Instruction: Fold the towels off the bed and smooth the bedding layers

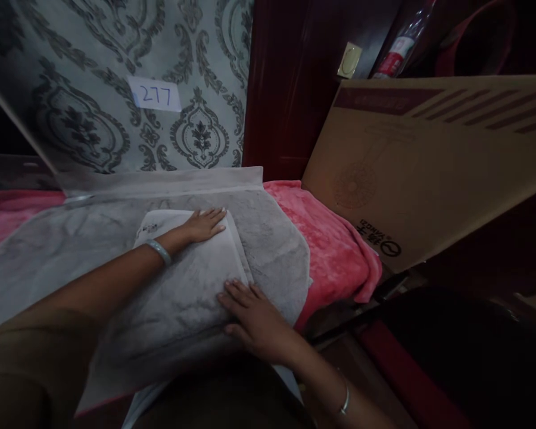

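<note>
A folded light grey cloth [187, 286] lies flat in front of me, with a small dark print near its far left corner. My left hand [205, 225] rests palm down on its far right corner, fingers stretched out. On its near right edge lies my right hand [254, 316], fingers spread and slightly bent. Beneath the folded cloth spreads a larger grey fabric [277, 238], which covers part of a pink plush blanket [335, 250]. Neither hand grips anything. What lies under the palms is hidden.
A large cardboard box [429, 161] leans at the right, beside the pink blanket. Patterned wallpaper [201, 131] with a paper label reading 277 [156, 94] rises behind. A plastic bottle [395, 56] stands behind the box. Something dark with a red edge [411, 375] fills the lower right.
</note>
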The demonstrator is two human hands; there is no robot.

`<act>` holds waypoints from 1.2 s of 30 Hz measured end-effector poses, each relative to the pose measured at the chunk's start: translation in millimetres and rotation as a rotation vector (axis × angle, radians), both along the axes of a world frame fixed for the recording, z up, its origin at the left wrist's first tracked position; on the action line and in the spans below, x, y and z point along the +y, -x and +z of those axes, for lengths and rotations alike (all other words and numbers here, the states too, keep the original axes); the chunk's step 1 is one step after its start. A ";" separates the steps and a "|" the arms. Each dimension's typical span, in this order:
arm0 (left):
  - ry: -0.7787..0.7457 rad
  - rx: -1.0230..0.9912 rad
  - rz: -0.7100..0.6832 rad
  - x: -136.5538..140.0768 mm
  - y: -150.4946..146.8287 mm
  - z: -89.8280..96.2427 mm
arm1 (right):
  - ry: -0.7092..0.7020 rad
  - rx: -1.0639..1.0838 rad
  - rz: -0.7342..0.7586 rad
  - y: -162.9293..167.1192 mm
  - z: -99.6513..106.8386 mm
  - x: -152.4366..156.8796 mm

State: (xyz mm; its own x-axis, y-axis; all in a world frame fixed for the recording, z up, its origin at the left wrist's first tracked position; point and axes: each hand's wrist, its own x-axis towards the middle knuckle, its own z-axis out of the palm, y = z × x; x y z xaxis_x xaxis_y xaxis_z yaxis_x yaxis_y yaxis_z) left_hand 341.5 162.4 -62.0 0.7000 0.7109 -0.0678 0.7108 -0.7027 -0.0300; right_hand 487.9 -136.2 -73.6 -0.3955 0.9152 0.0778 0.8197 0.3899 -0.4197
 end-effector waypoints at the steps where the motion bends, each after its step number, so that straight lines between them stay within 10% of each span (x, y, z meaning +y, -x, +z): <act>1: 0.014 -0.012 -0.010 -6.4 4.5 2.1 | -0.024 0.026 0.005 -2.9 3.5 2.2; 11: 0.129 -0.007 -0.143 -47.7 33.7 -1.9 | -0.296 0.028 0.182 22.4 -3.9 85.8; 17: 0.079 -0.038 -0.181 -22.5 21.1 -23.0 | -0.309 -0.066 0.181 21.3 -27.1 76.1; 36: 0.051 -0.143 -0.352 62.6 -26.3 -23.7 | -0.174 -0.007 0.194 18.0 -7.4 68.6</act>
